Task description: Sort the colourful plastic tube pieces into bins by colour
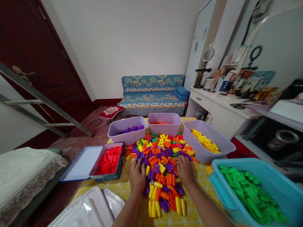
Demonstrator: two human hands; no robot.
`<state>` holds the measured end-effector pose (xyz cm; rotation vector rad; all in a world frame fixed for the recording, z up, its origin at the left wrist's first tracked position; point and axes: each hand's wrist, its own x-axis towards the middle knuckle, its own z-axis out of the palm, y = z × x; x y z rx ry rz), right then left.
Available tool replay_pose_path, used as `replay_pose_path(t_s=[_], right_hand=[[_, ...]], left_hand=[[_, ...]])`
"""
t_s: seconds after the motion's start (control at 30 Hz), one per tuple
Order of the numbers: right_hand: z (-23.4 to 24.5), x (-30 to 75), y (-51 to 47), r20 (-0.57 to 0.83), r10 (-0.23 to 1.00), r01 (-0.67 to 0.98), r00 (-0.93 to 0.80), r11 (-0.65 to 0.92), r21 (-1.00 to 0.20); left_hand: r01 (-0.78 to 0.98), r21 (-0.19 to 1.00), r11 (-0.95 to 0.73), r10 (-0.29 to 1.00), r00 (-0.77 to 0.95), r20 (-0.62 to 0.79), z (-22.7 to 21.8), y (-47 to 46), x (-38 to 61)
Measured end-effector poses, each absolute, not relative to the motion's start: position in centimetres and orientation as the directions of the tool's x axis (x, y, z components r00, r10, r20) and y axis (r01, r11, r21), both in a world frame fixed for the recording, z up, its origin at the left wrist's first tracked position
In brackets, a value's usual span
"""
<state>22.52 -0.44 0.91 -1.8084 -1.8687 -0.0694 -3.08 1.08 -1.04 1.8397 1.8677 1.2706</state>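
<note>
A heap of mixed plastic toy pieces (pixel 156 168) in purple, orange, yellow, red and green, tube-like in shape, lies on the yellow patterned tablecloth (pixel 132 208). My left hand (pixel 137 175) rests at the heap's left side, fingers apart and touching purple pieces. On the opposite side, my right hand (pixel 185 170) lies with its fingers stretched over the edge, near orange and purple pieces. Neither hand visibly holds anything. Parts of the fingertips are hard to make out among the pieces.
Around the heap stand lilac bins of purple (pixel 111 130), orange (pixel 153 128) and yellow pieces (pixel 227 148), a lidded box (pixel 94 175) of red pieces, and a turquoise tub (pixel 220 189) of green ones. White lids (pixel 87 209) lie front left. A sofa (pixel 151 97) stands behind.
</note>
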Motion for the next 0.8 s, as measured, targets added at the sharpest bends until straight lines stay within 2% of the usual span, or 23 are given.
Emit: replay_pose_path(t_s=[0.63, 0.8], right_hand=[[1.01, 22.62, -0.51, 0.402, 0.915, 0.937, 0.028, 0.116, -0.33], [0.8, 22.74, -0.41, 0.402, 0.915, 0.932, 0.04, 0.111, -0.345]], left_hand=[[0.668, 0.721, -0.185, 0.895, -0.189, 0.405, -0.7, 0.87, -3.07], [0.67, 0.702, -0.242, 0.893, -0.128, 0.431, -0.24, 0.64, -3.03]])
